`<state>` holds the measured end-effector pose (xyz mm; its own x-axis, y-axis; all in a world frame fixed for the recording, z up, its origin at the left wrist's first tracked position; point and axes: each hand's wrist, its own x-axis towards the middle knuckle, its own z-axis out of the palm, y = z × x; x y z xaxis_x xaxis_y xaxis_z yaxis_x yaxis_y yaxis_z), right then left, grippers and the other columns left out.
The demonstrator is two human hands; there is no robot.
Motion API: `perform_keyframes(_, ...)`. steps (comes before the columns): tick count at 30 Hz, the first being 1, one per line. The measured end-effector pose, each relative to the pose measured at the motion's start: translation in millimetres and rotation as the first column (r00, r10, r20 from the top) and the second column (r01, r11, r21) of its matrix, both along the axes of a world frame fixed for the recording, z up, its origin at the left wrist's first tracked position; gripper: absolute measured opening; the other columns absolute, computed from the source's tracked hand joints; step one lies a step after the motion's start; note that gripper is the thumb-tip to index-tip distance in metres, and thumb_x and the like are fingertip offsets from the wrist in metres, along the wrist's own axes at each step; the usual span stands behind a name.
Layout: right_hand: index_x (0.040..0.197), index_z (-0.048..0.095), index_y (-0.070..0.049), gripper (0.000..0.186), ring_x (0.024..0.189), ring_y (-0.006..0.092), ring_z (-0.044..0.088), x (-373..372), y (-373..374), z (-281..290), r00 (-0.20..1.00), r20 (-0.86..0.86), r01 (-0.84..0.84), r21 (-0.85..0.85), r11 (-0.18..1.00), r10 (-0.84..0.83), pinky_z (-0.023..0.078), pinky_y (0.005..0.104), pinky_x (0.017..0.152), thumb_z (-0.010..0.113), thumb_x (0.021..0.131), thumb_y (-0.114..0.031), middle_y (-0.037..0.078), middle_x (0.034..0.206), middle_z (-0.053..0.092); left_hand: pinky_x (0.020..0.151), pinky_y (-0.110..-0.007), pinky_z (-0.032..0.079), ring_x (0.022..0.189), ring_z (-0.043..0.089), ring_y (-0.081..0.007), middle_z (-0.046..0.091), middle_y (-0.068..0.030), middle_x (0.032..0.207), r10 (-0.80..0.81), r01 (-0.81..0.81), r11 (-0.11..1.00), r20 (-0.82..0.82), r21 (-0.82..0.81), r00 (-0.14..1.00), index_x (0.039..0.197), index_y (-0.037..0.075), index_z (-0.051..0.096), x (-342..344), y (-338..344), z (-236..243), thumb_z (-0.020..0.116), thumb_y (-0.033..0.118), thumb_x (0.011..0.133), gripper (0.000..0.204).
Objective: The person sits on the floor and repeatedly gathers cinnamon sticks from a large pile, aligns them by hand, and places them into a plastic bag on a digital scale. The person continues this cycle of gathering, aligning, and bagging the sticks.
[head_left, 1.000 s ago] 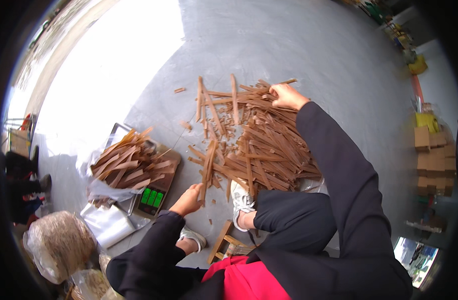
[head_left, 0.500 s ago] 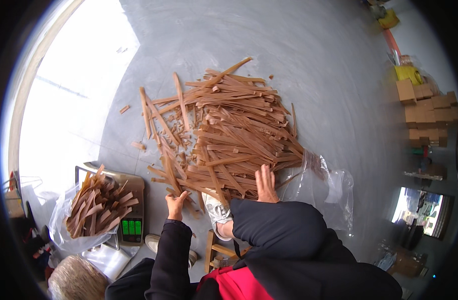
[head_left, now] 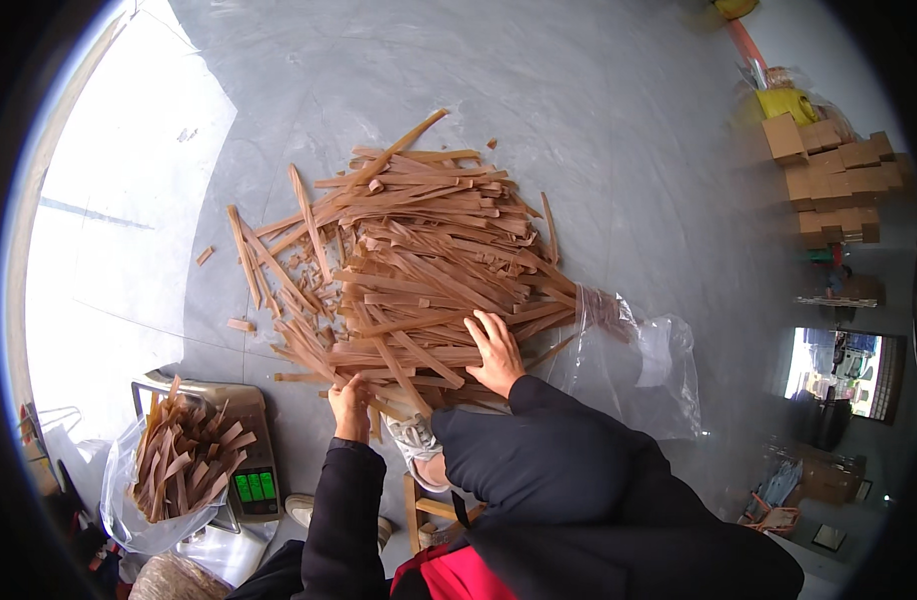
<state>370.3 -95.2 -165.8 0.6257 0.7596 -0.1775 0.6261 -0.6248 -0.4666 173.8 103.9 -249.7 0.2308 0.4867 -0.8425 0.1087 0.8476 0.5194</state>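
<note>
A large heap of long, flat, brown strips (head_left: 439, 245) lies on the grey floor in front of me. At the heap's near left edge my left hand (head_left: 351, 408) is closed, its fingertips pinched at the end of a brown strip. My right hand (head_left: 496, 352) rests on the near right part of the heap with fingers spread, gripping nothing that I can see. The far ends of some strips at the right reach into a clear plastic bag (head_left: 669, 400) lying flat.
At lower left a scale (head_left: 257, 440) with a green-lit display bears an opened clear bag of shorter brown strips (head_left: 187, 450). A small wooden stool (head_left: 416, 510) stands under me. Cardboard boxes (head_left: 839, 180) are stacked at the far right. Loose scraps lie left of the heap.
The view has shifted, so the heap sits further left. My left hand's fingers have closed at the strip ends. The right hand has moved further forward over the heap, its fingers bending slightly.
</note>
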Motion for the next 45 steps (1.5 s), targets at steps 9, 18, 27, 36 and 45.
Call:
perform_keyframes(9, 0.139, 0.029, -0.005, 0.085, 0.129, 0.0402, 0.031, 3.8, -6.2, 29.4, 0.984, -0.177, 0.014, 0.158, 0.987, 0.014, 0.028, 0.044, 0.106, 0.073, 0.07, -0.029, 0.022, 0.139, 0.029, 0.053, -0.03, 0.046, 0.067, 0.063, -0.0208, 0.06, -0.0052, 0.08, 0.061, -0.056, 0.997, 0.095, -0.055, 0.994, 0.095, 0.007, 0.053, -20.6, 18.9, 13.5, 0.055, -0.004, 0.082, 0.017)
perform_keyframes(18, 0.142, 0.002, 0.003, 0.131, 0.139, 0.0396, 0.004, 130.5, -115.1, -22.3, 0.988, 0.153, 0.087, -0.441, 0.893, -0.021, 0.01, 0.0514, 0.111, 0.086, 0.046, -0.026, 0.027, 0.147, 0.008, 0.056, -0.032, 0.05, 0.073, 0.066, -0.0304, 0.056, -0.0072, 0.08, 0.029, -0.032, 0.998, 0.05, 0.059, 0.998, 0.098, 0.007, 0.044, -33.5, 1.3, 39.2, 0.052, -0.007, 0.082, 0.022)
perform_keyframes(27, 0.142, 0.015, -0.001, 0.12, 0.127, 0.0331, 0.034, 99.5, -123.6, -31.9, 0.915, 0.247, -0.112, -0.605, 0.788, 0.319, 0.018, 0.0534, 0.109, 0.084, 0.046, -0.02, 0.021, 0.133, 0.035, 0.055, -0.03, 0.046, 0.08, 0.067, -0.0319, 0.057, -0.0069, 0.085, 0.024, -0.026, 1.0, 0.085, 0.015, 0.996, 0.098, 0.01, 0.044, -69.4, -6.4, 54.2, 0.057, -0.003, 0.084, 0.023)
perform_keyframes(36, 0.138, 0.026, -0.001, 0.098, 0.108, 0.0305, 0.047, 99.0, -110.0, -43.5, 0.953, 0.299, 0.164, -0.386, 0.908, -0.046, 0.034, 0.039, 0.094, 0.074, 0.052, 0.002, 0.016, 0.114, 0.05, 0.063, -0.034, 0.05, 0.084, 0.066, -0.0325, 0.06, -0.0064, 0.091, 0.077, -0.074, 0.997, 0.105, -0.031, 0.991, 0.097, 0.011, 0.045, -78.3, -14.0, 58.9, 0.06, -0.002, 0.083, 0.025)
perform_keyframes(45, 0.089, 0.053, -0.008, 0.035, 0.093, 0.0295, 0.051, 96.3, -153.1, -17.5, 0.933, 0.35, 0.087, -0.013, 0.996, -0.077, 0.039, 0.0399, 0.082, 0.063, 0.058, 0.004, 0.009, 0.091, 0.053, 0.065, -0.034, 0.047, 0.084, 0.067, -0.0304, 0.063, -0.0079, 0.091, 0.003, -0.002, 1.0, 0.085, -0.015, 0.996, 0.092, 0.013, 0.044, -79.1, -7.7, 73.2, 0.062, 0.0, 0.081, 0.024)
